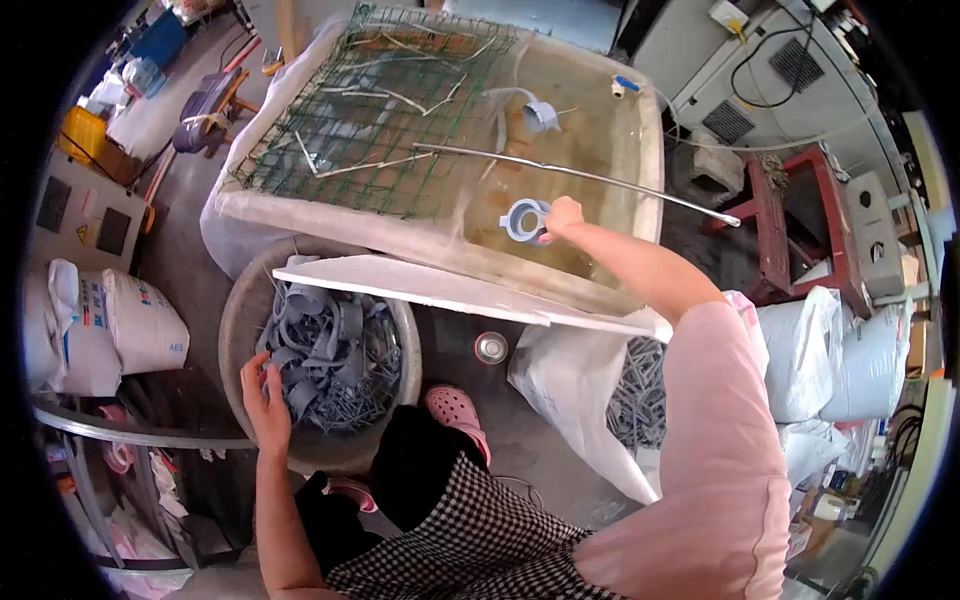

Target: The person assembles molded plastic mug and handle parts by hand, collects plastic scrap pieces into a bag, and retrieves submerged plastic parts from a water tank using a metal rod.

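Observation:
My right hand (562, 217) reaches over the water tank (648, 160), its fingers closed on the side of a grey plastic ring-shaped part (509, 222). The part is above or at the water surface; I cannot tell which. Farther back in the tank, another grey plastic part (540, 116) sits in the water. My left hand (266, 400) has its fingers apart and holds nothing. It is over the near left rim of a round tub (236, 350), beside a heap of grey plastic parts (318, 340) and thin sticks.
A metal rod (590, 178) and green mesh (370, 120) lie across the tank. A white board (420, 280) stands along its front. To the right, a white sack (565, 390) holds grey sticks (640, 400). A can (490, 347) is on the floor near a pink clog (455, 412).

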{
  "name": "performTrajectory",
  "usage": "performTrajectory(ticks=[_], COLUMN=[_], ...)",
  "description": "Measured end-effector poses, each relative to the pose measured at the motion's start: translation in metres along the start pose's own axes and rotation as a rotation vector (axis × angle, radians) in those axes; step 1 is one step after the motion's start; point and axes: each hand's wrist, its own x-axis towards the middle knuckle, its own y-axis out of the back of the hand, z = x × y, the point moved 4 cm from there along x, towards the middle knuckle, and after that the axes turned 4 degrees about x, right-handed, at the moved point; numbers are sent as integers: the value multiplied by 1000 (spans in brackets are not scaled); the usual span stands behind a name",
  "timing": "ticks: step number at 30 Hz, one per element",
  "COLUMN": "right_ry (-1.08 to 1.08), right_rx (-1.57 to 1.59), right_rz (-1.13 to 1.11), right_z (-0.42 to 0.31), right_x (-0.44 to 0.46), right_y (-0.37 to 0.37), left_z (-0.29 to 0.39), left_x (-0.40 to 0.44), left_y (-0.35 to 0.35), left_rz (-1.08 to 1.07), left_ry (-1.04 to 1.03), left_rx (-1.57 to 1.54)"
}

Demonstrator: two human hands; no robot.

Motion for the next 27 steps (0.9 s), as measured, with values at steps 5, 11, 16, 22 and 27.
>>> performTrajectory(ticks=[5, 11, 16, 22, 27], right_ry=[-82, -308, -257, -291, -186], right_rx=[241, 790, 667, 723, 854], right_rz=[-86, -321, -565, -422, -352], right_z=[-43, -57, -75, -89, -99], right_x=[11, 23, 27, 43, 60], right_y=[-25, -57, -45, -89, -134], left_z=[-10, -22, -9, 8, 12], left_x=[0, -4, 1, 12, 17], left_y=[-1, -5, -17, -16, -17], left_rz=[-25, -86, -101, -114, -134], left_ry=[9, 148, 107, 78, 65], left_rx=[46, -74, -76, -133, -207])
